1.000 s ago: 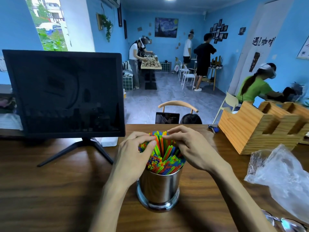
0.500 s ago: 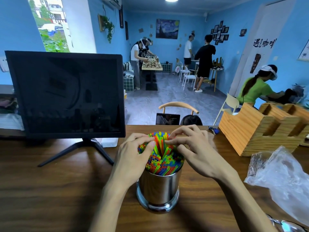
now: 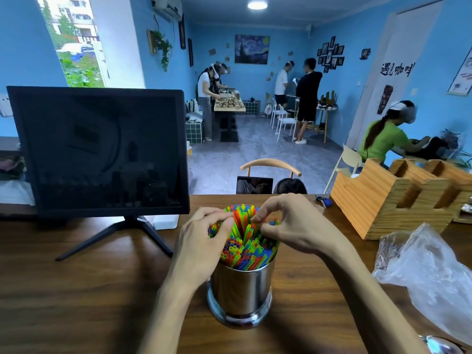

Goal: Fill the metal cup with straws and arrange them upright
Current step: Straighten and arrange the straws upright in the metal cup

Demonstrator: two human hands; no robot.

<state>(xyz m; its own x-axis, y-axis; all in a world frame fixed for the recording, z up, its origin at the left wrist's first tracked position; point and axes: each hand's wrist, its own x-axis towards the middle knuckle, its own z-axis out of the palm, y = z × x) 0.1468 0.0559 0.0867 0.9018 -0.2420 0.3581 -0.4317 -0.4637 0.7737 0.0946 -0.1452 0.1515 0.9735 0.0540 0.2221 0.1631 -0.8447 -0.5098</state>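
Item one: metal cup [image 3: 240, 292], which I am seeing standing upright on the wooden desk [image 3: 76, 290], near the front edge, between the two forearms.

Item two: straws [image 3: 245, 241], many colours (red, green, yellow, blue, orange), packing the cup and sticking up above its rim; the near ones are sitting lower, the far ones are rising taller, and most are leaning a little toward the far side.

Item three: left hand [image 3: 204, 241], lying against the left side of the bundle, its fingers curling round the straws there and its fingertips pressing into the taller ones.

Item four: right hand [image 3: 293, 226], arching over the right side of the bundle, thumb and forefinger pinching the tops of a few straws.

Item five: dark monitor [image 3: 99, 152] on a tripod foot, standing on the desk to the left of the cup, well apart from it.

Item six: wooden organiser [image 3: 383, 200], sitting at the right rear of the desk.

Item seven: crumpled clear plastic bag [image 3: 429, 272], lying at the right edge, near the organiser.
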